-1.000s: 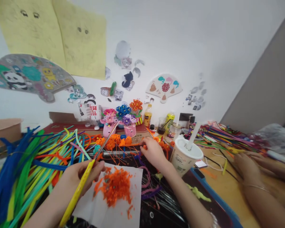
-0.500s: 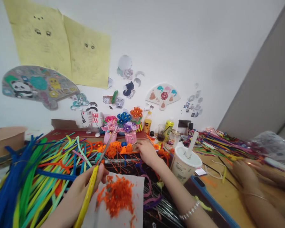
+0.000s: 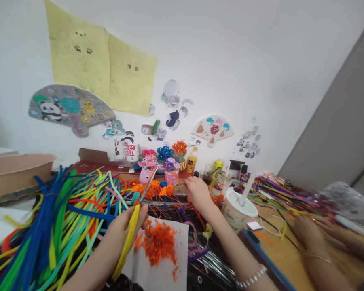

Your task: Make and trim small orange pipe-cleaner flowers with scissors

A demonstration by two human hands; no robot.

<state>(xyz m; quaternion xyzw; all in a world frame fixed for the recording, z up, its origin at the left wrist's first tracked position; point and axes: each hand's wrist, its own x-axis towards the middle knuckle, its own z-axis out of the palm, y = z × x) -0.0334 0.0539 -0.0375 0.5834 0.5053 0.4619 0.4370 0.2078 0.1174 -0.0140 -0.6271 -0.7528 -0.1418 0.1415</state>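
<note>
My left hand (image 3: 129, 226) is closed round a pair of scissors with yellow handles (image 3: 128, 246), blades pointing up and away. Under it lies a white sheet of paper (image 3: 182, 238) bearing a heap of orange fuzzy clippings (image 3: 159, 244). My right hand (image 3: 198, 194), a beaded bracelet on its wrist, reaches over the table towards the pots. Its fingers are drawn together at a thin orange piece; what they pinch is unclear. Close by are orange pipe-cleaner flowers (image 3: 153, 189) with thin stems and a pink pot (image 3: 171, 178) of purple flowers.
Loose pipe cleaners (image 3: 87, 206) pile up at left beside a round brown box (image 3: 18, 169). A lidded drink cup (image 3: 239, 210) with a straw stands right of my right forearm. Another person's hands (image 3: 312, 230) rest on the wooden table at right. Bottles (image 3: 192, 161) stand near the wall.
The view has swung left, so the scene sits further right. My right hand has lifted slightly from beside the orange flowers. The scissors remain in my left hand.
</note>
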